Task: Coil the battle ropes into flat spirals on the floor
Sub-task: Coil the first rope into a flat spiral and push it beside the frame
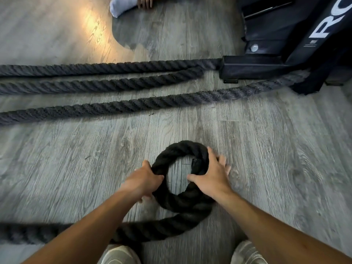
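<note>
Two hands on one flat rope loop (181,180), left grip (144,181) curled round it, right grip (211,178) spread pressing, tail running left

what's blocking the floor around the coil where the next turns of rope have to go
Nothing visible lies on the floor around the coil. The left hand grips its left side and the right hand presses its right side. The straight ropes lie apart, farther away.
</note>
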`<act>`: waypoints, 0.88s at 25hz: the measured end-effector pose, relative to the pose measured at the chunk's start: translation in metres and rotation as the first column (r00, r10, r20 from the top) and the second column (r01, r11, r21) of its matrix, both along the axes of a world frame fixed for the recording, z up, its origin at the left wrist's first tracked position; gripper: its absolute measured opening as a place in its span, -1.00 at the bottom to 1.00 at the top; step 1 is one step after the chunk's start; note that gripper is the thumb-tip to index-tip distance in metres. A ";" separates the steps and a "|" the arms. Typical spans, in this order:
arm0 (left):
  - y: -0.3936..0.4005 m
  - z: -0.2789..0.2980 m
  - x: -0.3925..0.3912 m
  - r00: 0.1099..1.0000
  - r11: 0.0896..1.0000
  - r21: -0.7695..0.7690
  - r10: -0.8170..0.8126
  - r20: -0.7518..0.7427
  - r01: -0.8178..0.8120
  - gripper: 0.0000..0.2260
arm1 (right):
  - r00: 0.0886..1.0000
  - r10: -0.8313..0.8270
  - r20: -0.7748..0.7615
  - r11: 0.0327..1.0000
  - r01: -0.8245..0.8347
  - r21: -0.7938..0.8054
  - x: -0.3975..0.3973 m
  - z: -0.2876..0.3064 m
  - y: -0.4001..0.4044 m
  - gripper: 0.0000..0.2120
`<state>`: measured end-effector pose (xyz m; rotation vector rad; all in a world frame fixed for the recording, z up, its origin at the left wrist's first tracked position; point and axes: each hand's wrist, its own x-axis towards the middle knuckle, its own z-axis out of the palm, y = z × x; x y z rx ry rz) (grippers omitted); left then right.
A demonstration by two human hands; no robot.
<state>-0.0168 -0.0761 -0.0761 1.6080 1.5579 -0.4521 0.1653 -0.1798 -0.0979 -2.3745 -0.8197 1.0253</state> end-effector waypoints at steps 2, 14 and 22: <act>0.018 0.002 0.006 0.984 0.966 0.194 -0.159 -0.077 0.171 -0.34 | 0.979 0.202 0.003 0.979 -0.202 0.028 0.009 -0.002 0.010 0.10; 0.039 -0.019 0.037 0.860 0.692 0.534 -0.489 -0.148 0.486 -0.60 | 0.995 0.032 0.099 0.996 -0.024 -0.087 -0.048 0.000 -0.029 0.30; -0.034 -0.022 -0.017 0.998 0.942 0.332 0.056 -0.008 -0.050 -0.47 | 0.839 0.482 0.254 0.870 -0.492 -0.026 0.037 0.003 0.027 0.09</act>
